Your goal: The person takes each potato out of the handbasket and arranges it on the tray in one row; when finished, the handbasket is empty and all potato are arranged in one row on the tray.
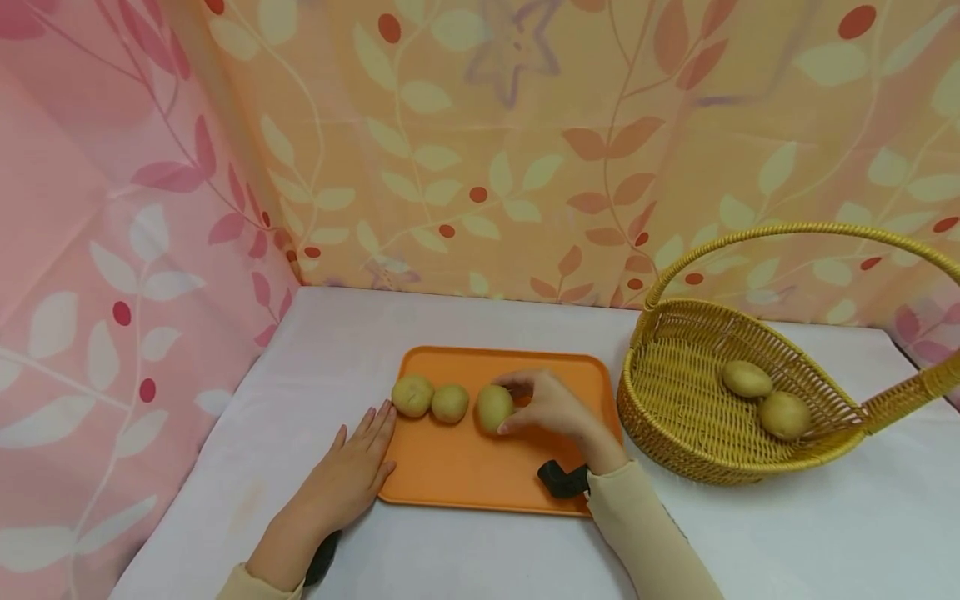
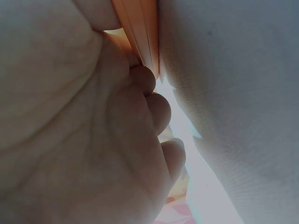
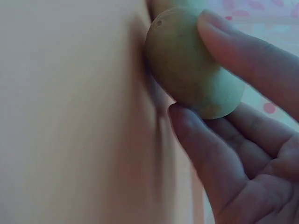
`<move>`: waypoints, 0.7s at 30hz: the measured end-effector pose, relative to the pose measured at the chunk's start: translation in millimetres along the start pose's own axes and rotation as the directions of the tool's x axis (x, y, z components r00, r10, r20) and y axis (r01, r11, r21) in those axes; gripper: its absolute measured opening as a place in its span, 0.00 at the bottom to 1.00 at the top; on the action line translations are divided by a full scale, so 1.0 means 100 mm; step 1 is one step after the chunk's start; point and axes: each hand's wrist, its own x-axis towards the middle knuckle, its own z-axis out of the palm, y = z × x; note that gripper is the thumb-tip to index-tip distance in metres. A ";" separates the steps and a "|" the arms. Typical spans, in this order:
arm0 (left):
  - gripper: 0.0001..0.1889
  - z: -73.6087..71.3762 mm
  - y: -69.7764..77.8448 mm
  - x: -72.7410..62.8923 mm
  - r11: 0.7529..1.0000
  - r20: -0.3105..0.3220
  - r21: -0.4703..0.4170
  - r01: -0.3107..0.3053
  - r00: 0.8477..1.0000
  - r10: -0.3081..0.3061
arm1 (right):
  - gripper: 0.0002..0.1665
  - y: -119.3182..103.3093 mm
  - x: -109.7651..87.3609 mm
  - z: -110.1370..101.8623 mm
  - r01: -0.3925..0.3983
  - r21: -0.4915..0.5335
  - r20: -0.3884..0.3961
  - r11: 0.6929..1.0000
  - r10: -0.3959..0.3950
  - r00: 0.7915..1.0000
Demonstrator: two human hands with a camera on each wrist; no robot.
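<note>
My right hand point(image 1: 553, 410) pinches a potato point(image 1: 494, 409) between thumb and fingers over the middle of an orange tray point(image 1: 465, 477). In the right wrist view the same potato point(image 3: 187, 60) sits close to the tray surface; whether it touches is hard to tell. To its left, a smaller potato point(image 1: 450, 404) and another potato point(image 1: 412, 395) lie side by side at the tray's upper left. With fingers extended, my left hand point(image 1: 351, 467) rests at the tray's left edge. The left wrist view has its fingers beside the orange rim point(image 2: 140, 32).
A yellow wicker basket point(image 1: 675, 454) with a tall arched handle stands right of the tray, close to my right forearm. Inside it are two potatoes point(image 1: 747, 379). A white cloth point(image 1: 480, 558) covers the table, and patterned fabric point(image 1: 480, 150) hangs behind and at the left.
</note>
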 end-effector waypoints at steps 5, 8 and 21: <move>0.32 0.00 0.00 -0.01 1.000 -0.006 0.003 -0.002 1.000 0.002 | 0.37 0.07 0.01 0.02 0.007 0.013 0.011 1.000 -0.007 1.000; 0.32 0.01 0.00 0.00 1.000 -0.008 0.005 -0.002 1.000 0.002 | 0.37 0.10 0.02 0.02 -0.009 0.076 0.026 0.997 0.007 1.000; 0.32 0.02 -0.01 0.00 1.000 -0.013 0.007 -0.016 1.000 0.016 | 0.38 0.15 0.03 0.05 -0.028 0.178 0.079 0.984 0.014 0.997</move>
